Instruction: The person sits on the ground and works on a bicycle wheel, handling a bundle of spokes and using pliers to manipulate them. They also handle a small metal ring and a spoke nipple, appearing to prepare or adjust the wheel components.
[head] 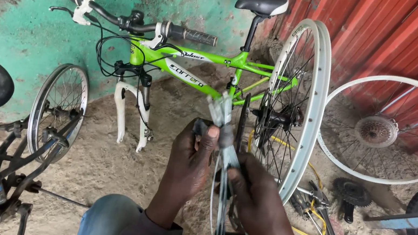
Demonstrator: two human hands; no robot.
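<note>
green bicycle frame, white rims, red wall

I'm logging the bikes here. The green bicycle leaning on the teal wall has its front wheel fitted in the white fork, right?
Not quite. The head view shows the green bicycle leaning on the teal wall, but its white fork is empty, with no front wheel in it.

View: one only, head-worn camera; no second view, so no shared area. Position: above and just behind the two hands, close to them. Facing: forward and steeply down toward the dirt floor. Centre of frame: left hand and right hand, their grip on a chainring. Beyond the grip: green bicycle frame against a teal wall. Right of the grip: white wheel, red corrugated wall. Below the grip: the person's knees.
</note>
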